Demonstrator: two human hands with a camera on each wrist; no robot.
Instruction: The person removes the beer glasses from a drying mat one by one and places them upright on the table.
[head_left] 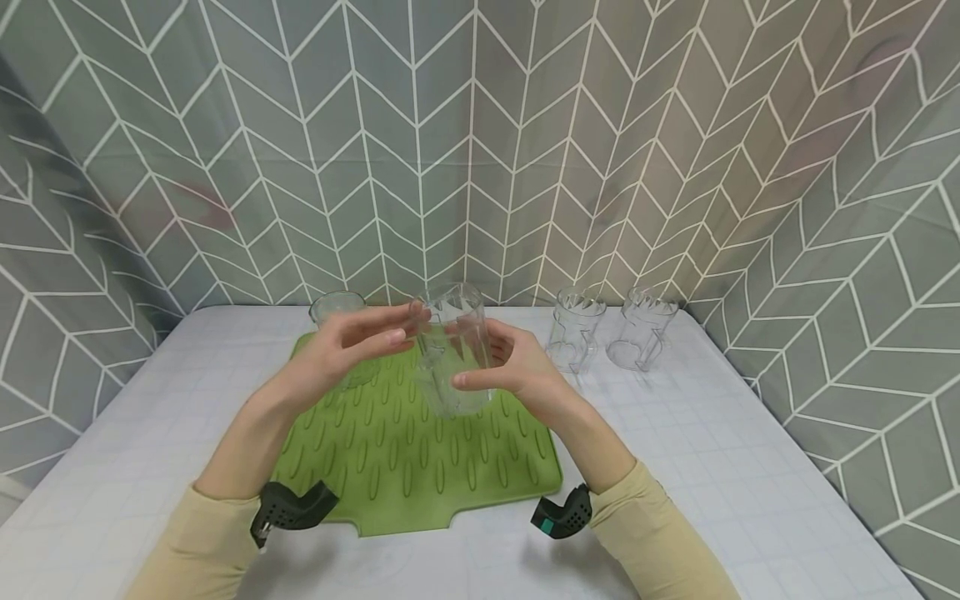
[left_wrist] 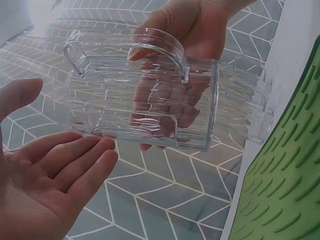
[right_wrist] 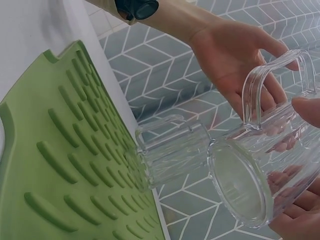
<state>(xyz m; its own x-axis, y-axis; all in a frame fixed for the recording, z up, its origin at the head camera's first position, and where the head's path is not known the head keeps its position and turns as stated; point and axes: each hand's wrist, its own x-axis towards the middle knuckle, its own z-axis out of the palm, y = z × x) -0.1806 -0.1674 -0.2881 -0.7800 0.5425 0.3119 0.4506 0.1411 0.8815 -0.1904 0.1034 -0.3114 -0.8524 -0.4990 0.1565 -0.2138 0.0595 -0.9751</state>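
Note:
A clear glass mug is held upright above the green ribbed mat. My right hand grips it from the right side, thumb in front and fingers round the back. On the other side, my left hand has its fingers extended, their tips right at the mug's upper wall. The mug's handle faces toward me, as the left wrist view shows. Behind my left hand, a second glass mug stands on the back left of the mat, partly hidden in the head view.
Two more clear glass mugs, one nearer the mat and another farther right, stand at the back of the white table. A patterned grey curtain hangs behind and along the sides.

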